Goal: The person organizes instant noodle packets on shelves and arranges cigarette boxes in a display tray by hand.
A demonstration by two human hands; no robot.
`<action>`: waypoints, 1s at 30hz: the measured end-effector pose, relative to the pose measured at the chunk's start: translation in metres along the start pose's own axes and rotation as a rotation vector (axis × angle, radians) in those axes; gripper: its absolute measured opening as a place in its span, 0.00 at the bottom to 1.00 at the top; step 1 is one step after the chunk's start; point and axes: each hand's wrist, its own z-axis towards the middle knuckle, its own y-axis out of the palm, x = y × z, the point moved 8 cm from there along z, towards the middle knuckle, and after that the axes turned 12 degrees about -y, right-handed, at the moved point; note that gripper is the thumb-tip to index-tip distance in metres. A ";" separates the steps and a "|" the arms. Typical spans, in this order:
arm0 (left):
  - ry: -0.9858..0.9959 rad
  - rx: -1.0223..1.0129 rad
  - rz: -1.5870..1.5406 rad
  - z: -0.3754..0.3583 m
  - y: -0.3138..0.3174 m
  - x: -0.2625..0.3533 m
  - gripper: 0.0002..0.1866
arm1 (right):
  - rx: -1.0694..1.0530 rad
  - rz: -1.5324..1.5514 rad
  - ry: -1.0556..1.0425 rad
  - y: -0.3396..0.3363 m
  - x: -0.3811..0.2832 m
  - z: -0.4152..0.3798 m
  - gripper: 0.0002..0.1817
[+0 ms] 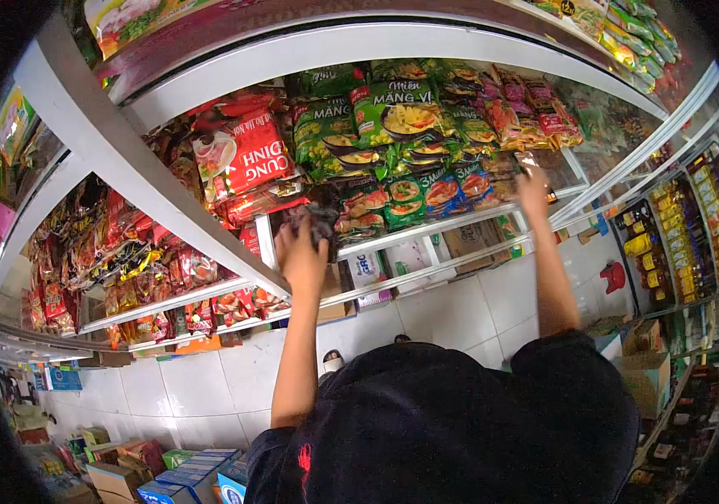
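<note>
My left hand [302,256] is raised to the white shelf rail [426,228] and grips a dark noodle packet [316,220] at the front of the row. My right hand [533,190] reaches higher at the right end of the same shelf, fingers on a small dark packet [530,161] beside the red-and-yellow packets [536,118]. Green noodle packets [397,113] are stacked between my hands. Red packets [246,155] lie left of my left hand. My black shirt fills the lower middle.
A white shelf upright [124,160] runs diagonally on the left, with more red snack packets [115,252] beyond it. Yellow-labelled goods [679,244] fill racks on the right. Cardboard boxes [641,361] and blue cartons [183,479] stand on the white tiled floor [452,315].
</note>
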 end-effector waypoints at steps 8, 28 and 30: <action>0.038 -0.057 0.072 0.005 0.010 0.028 0.24 | -0.473 -0.032 0.299 0.016 0.212 -0.031 0.24; -0.156 -0.324 -0.867 -0.006 0.040 0.068 0.26 | -0.377 0.358 -0.390 0.120 -0.291 -0.088 0.31; -0.169 -0.484 -0.915 -0.003 0.045 0.063 0.26 | -0.327 0.368 -0.114 0.116 -0.271 -0.072 0.32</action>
